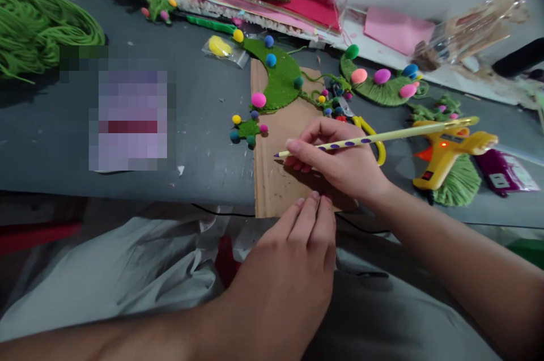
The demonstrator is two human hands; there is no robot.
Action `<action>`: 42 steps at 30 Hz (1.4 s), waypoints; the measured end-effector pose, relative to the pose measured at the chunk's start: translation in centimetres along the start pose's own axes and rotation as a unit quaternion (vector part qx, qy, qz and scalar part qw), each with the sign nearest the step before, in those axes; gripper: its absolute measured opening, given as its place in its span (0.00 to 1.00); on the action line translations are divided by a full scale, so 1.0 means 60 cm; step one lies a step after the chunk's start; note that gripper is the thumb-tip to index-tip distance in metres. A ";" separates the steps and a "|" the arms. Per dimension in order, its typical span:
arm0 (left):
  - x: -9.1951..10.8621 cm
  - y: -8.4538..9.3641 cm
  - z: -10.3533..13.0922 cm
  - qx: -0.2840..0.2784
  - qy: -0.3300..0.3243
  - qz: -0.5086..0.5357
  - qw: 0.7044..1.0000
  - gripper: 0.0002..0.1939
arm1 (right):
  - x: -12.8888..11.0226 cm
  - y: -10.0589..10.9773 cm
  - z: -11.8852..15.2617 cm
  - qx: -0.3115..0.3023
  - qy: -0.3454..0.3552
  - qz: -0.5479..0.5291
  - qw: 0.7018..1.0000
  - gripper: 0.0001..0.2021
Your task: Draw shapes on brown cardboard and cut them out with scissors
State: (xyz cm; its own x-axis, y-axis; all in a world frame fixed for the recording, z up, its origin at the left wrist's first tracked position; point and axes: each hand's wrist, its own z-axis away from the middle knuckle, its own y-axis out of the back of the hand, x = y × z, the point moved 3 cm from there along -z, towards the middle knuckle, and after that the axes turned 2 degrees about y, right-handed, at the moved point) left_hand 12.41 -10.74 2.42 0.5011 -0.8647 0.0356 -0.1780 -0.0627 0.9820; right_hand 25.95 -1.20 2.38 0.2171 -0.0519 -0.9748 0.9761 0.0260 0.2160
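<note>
My right hand (340,165) grips a yellow pencil with purple dots (382,137), its tip resting on a brown cardboard sheet (272,179) that lies at the table's front edge. My left hand (289,270) presses its fingertips onto the near edge of that cardboard, holding nothing else. A green yarn-wrapped crescent with coloured pompoms (278,80) lies on the far end of the cardboard. A small green piece with pompoms (247,128) sits at the cardboard's left edge.
A yellow glue gun (444,157) with a lit red lamp stands to the right, over a green yarn piece (461,185). Yellow-handled scissors (374,137) lie behind my right hand. Another green crescent (382,86) is further back; green yarn bundle (34,26) far left.
</note>
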 end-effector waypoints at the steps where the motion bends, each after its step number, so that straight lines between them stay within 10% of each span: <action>1: 0.000 0.001 0.000 0.001 0.001 -0.002 1.000 0.24 | 0.001 -0.002 0.001 -0.005 -0.008 0.002 1.000 0.15; 42: 0.000 0.000 0.002 -0.006 0.001 0.004 1.000 0.25 | 0.007 -0.012 -0.003 0.002 0.002 0.041 0.999 0.15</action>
State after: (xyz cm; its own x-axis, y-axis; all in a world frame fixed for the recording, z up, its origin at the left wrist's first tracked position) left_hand 12.29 -10.81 2.38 0.5016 -0.8640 0.0438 -0.1715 -0.0497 0.9839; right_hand 25.33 -1.09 1.78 0.2956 -0.0464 -0.9542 0.9553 0.0255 0.2947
